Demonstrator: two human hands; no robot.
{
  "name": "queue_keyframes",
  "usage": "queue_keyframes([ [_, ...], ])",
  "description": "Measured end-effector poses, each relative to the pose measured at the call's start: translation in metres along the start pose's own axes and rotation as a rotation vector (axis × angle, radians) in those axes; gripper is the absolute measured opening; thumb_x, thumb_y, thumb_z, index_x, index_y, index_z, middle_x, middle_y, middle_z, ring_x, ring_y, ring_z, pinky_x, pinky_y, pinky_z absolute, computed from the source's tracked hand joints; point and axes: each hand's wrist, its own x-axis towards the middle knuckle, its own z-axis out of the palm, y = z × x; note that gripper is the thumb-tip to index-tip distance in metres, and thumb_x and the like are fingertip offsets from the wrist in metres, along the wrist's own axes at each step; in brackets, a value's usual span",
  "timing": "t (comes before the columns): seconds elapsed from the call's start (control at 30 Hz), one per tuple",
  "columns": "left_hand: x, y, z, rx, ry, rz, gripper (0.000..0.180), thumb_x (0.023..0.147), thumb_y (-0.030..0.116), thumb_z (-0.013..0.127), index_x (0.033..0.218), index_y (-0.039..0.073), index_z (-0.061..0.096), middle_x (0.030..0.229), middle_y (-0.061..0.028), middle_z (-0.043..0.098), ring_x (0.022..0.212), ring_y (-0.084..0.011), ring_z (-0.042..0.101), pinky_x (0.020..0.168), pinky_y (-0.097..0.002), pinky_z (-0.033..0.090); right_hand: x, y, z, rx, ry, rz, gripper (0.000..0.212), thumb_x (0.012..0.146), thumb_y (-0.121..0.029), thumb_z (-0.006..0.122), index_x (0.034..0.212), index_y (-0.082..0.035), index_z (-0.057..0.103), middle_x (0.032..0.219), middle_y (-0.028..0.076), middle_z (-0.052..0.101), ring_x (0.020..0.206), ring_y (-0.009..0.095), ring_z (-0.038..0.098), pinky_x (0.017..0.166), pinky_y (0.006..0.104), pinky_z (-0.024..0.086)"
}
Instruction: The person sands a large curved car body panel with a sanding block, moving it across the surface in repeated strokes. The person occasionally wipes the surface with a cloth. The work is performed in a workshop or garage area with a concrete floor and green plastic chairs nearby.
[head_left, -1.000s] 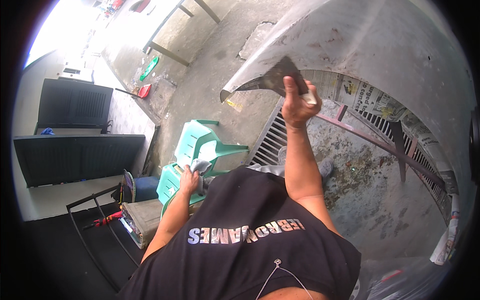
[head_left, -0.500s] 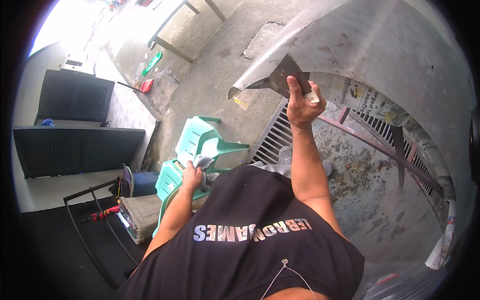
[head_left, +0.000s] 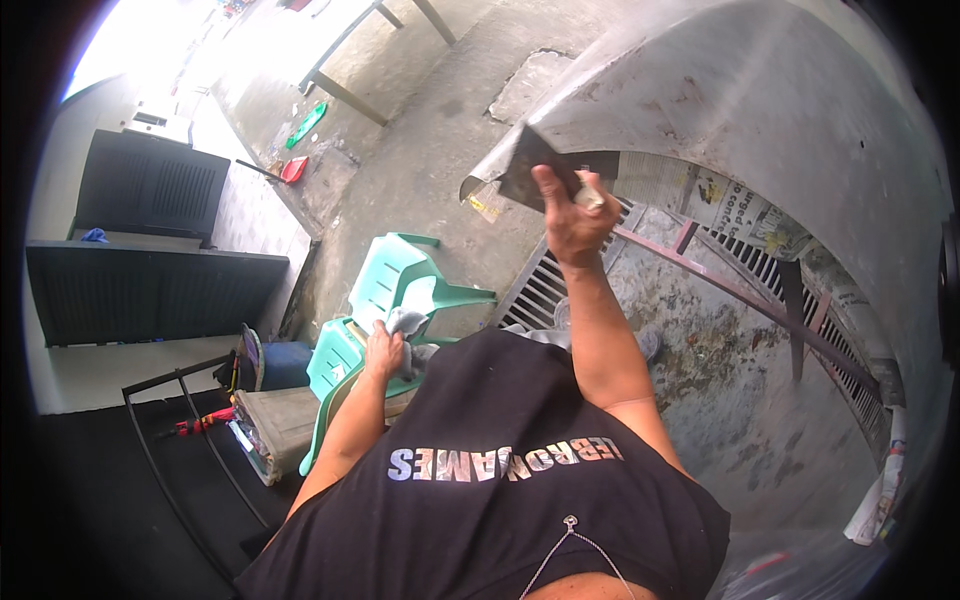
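My right hand is raised in front of a large curved grey panel. It grips a dark flat piece with straight edges, its thumb pressed on the flat face. Something cream-coloured shows by the curled fingers; I cannot tell whether it belongs to the same piece. The dark piece overlaps the panel's lower left corner in view, and whether they touch is unclear. Low on the left, my left hand is closed on a grey cloth, beside the pale green plastic stools.
Newspaper lines the panel's curved edge. Beneath it, a brownish metal bar crosses over a slotted floor grate. A red dustpan and a table stand farther off. At left are dark louvred panels and a black metal frame.
My right hand has shifted left and slightly down, turning the dark piece away from the panel's face. My left hand keeps its hold on the cloth, nearly still.
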Motion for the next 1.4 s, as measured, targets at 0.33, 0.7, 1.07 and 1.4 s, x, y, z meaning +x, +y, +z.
queue_keyframes([
  [0.33, -0.002, -0.003, 0.007, -0.049, 0.031, -0.050, 0.046, 0.098, 0.029, 0.059, 0.126, -0.005, 0.045, 0.108, -0.0410, 0.067, 0.106, -0.0587, 0.064, 0.095, -0.0614, 0.048, 0.009, -0.034, -0.022, 0.002, 0.031, 0.334, 0.022, 0.095, -0.020, 0.082, 0.095, 0.000, 0.073, 0.086, 0.000, 0.074, 0.078, 0.009, 0.062, 0.070, 0.0263, 0.049],
  [0.7, -0.009, 0.022, -0.001, -0.144, 0.077, -0.157, 0.042, 0.097, 0.025, 0.061, 0.124, -0.004, 0.048, 0.112, -0.0367, 0.068, 0.108, -0.0542, 0.065, 0.094, -0.0586, 0.050, 0.029, -0.058, -0.079, -0.009, 0.023, 0.359, 0.012, 0.096, -0.010, 0.077, 0.097, 0.000, 0.072, 0.088, -0.003, 0.068, 0.077, 0.008, 0.058, 0.070, 0.0274, 0.048],
  [1.07, -0.020, 0.033, -0.004, -0.171, 0.126, -0.142, 0.036, 0.096, 0.021, 0.064, 0.118, -0.003, 0.049, 0.110, -0.0335, 0.068, 0.103, -0.0530, 0.066, 0.089, -0.0592, 0.050, 0.176, -0.123, -0.207, -0.659, -0.131, 0.185, 0.035, 0.086, -0.011, 0.081, 0.112, -0.001, 0.058, 0.088, -0.002, 0.055, 0.076, 0.011, 0.050, 0.071, 0.0297, 0.046],
  [1.4, -0.016, 0.034, 0.000, -0.171, 0.199, -0.214, 0.035, 0.095, 0.020, 0.064, 0.117, -0.003, 0.049, 0.105, -0.0343, 0.068, 0.100, -0.0535, 0.066, 0.088, -0.0598, 0.051, 0.305, -0.064, -0.124, -0.768, -0.649, 0.305, 0.034, 0.090, -0.017, 0.076, 0.119, -0.003, 0.063, 0.094, 0.004, 0.066, 0.085, 0.014, 0.060, 0.079, 0.0329, 0.051],
])
